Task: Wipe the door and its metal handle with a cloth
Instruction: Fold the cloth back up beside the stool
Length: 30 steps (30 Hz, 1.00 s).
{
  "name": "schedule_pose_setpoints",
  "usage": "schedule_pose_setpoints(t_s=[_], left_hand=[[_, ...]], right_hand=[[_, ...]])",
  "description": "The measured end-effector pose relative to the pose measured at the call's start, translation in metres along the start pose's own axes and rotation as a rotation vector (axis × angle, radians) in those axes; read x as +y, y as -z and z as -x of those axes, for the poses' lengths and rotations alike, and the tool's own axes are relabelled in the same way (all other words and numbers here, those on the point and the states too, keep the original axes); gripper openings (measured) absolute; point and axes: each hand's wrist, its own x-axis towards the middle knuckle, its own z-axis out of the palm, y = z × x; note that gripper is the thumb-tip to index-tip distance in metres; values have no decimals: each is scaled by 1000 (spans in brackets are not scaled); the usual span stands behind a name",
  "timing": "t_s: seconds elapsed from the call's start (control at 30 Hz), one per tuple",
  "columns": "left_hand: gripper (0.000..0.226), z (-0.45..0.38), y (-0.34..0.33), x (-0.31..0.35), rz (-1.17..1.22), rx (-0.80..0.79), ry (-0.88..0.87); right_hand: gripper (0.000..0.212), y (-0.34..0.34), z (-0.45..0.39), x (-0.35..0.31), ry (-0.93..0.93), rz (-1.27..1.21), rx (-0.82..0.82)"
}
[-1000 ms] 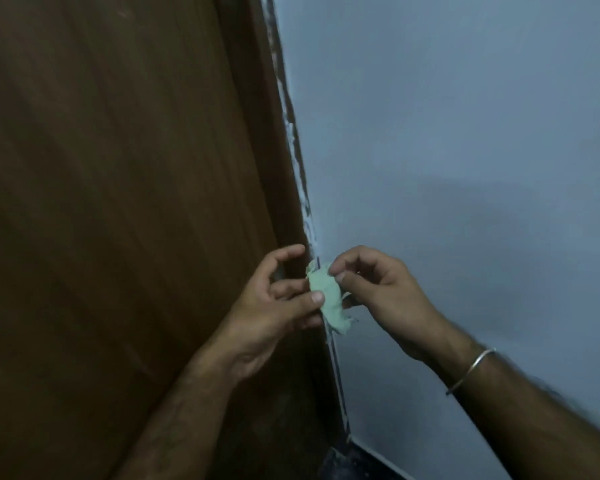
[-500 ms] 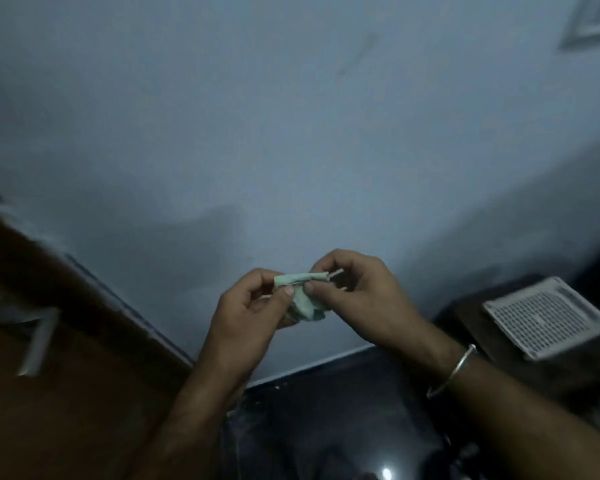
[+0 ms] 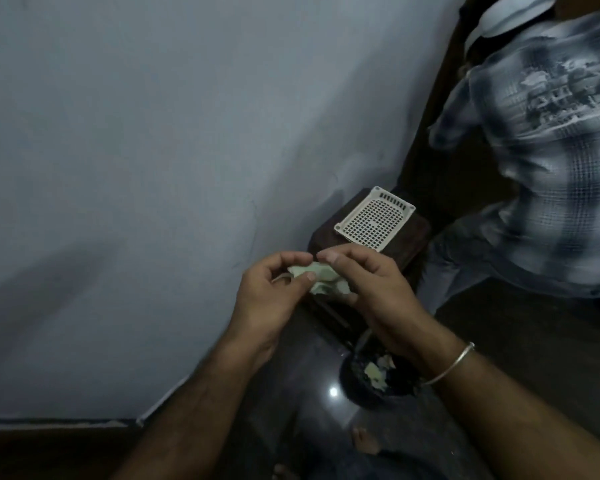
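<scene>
The small pale cloth point(image 3: 321, 277) is pinched between both hands, left hand point(image 3: 271, 299) and right hand point(image 3: 378, 292), beside the wall point(image 3: 153, 168), seemingly being refolded for wiping; the door is out of view

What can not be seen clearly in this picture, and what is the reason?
- Door and handle: not in the head view, which shows mostly the wall.
- Cloth: mostly covered by the left hand and right hand, so its full shape is unknown.
- Other person's shirt: blurred, cut off by the right edge.
- Dark bowl on the floor: partly behind the right wrist; the pale bits inside are unclear.
</scene>
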Motion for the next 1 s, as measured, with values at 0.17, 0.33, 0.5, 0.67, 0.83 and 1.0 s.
schedule_pose_setpoints(t_s=[0.17,0.33,0.5,0.67,0.83,1.0], left_hand=[[30,-16,-31,-13,-54,-7,17],[28,-28,-51,-24,-94,0,36],[37,-34,-63,-28,-70,-42,108],[30,-41,-64,-25,-66,-25,140],[28,-48,-62,-29,-69,-17,160],[16,-53,-59,-36,-110,-9,185]], right_hand=[[20,35,-6,6,29,194,19],[21,53,-20,12,11,280,92],[26,64,-29,21,-40,248,111],[23,66,-39,32,-70,234,103],[11,67,-45,37,-103,179,67],[9,65,-46,37,-95,113,49]])
